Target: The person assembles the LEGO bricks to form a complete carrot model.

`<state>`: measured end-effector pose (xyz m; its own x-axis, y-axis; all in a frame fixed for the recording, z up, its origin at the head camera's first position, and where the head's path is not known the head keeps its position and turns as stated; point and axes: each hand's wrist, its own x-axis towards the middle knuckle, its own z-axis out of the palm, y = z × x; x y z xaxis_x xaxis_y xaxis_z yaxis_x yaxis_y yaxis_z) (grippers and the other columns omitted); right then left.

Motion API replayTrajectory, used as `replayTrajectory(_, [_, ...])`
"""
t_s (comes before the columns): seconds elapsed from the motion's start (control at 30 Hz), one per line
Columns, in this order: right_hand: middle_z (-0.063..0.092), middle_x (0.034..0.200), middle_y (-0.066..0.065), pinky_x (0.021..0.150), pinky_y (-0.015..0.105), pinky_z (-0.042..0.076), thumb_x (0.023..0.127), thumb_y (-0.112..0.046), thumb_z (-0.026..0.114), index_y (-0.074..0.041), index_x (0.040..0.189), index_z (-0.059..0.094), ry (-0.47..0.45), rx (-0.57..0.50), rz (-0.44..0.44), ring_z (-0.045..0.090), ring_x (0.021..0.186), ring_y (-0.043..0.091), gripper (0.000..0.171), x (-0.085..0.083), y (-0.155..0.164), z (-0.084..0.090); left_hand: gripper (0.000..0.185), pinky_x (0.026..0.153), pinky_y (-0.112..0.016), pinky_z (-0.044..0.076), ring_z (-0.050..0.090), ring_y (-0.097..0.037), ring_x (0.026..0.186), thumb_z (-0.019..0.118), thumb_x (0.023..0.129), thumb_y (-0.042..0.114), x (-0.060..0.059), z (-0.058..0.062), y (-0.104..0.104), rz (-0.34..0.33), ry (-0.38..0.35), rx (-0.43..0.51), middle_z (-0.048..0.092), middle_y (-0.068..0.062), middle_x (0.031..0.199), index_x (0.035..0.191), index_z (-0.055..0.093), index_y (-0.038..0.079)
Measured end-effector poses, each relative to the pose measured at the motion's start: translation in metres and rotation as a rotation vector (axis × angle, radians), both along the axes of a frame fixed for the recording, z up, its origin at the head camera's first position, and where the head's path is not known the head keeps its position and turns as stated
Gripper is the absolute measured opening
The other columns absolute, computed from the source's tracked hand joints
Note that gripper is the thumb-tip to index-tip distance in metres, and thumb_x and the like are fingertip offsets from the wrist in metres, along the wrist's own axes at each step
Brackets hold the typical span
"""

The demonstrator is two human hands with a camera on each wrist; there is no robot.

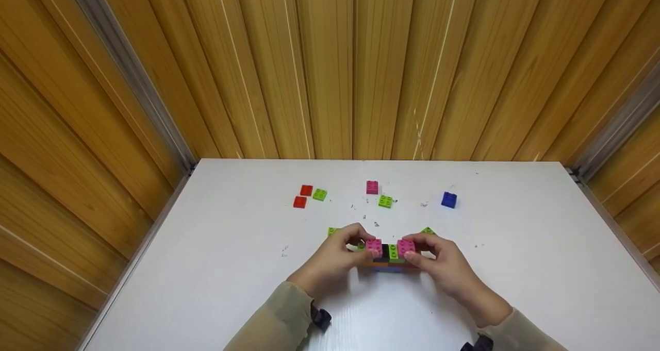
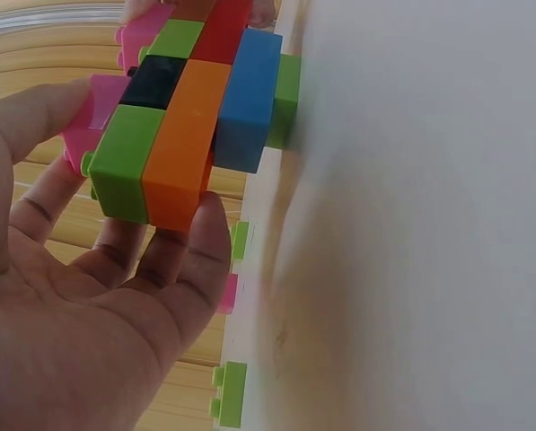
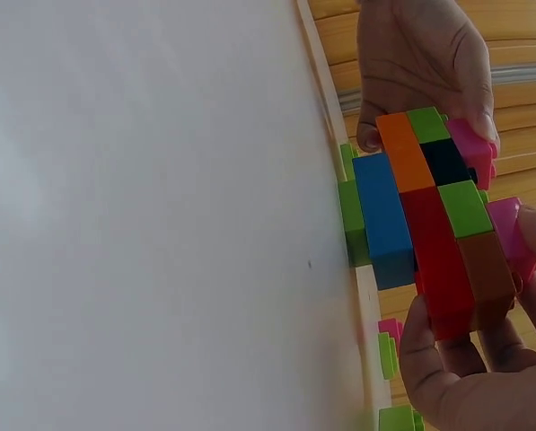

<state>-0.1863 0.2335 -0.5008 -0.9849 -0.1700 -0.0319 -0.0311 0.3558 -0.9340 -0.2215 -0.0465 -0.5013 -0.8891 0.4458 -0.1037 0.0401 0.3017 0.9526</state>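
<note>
Between both hands stands a stacked toy-brick build. From its green bottom brick (image 2: 286, 103) it widens through a blue brick (image 2: 250, 99) to an orange brick (image 2: 188, 135) and a red brick (image 3: 436, 260). Above these run green, a black brick (image 2: 153, 83), green and a brown brick (image 3: 487, 274). Two pink bricks sit on top, one toward each end. My left hand (image 1: 336, 257) pinches the left pink brick (image 1: 374, 247) with thumb and finger, other fingers by the build's end. My right hand (image 1: 447, 268) likewise pinches the right pink brick (image 1: 406, 246).
Farther back on the white table (image 1: 216, 268) lie two red bricks (image 1: 300, 202), a green brick (image 1: 319, 195), a pink brick (image 1: 372, 187), another green brick (image 1: 385, 201) and a dark blue brick (image 1: 449, 200). More green bricks (image 1: 427, 231) show just behind the hands. A wood-patterned wall (image 1: 330, 72) rises behind.
</note>
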Motion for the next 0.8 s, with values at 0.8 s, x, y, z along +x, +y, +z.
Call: replayTrajectory(0.8, [0.076, 0.139, 0.007, 0.112, 0.025, 0.051, 0.106, -0.022, 0.081, -0.009, 0.143, 0.076, 0.007, 0.017, -0.016, 0.067, 0.125, 0.011, 0.04, 0.001, 0.001, 0.0, 0.049, 0.092, -0.039, 0.064, 0.075, -0.021, 0.101, 0.077, 0.108, 0.043, -0.089, 0.027, 0.0, 0.12, -0.092, -0.15, 0.067, -0.005, 0.145, 0.148, 0.065, 0.017])
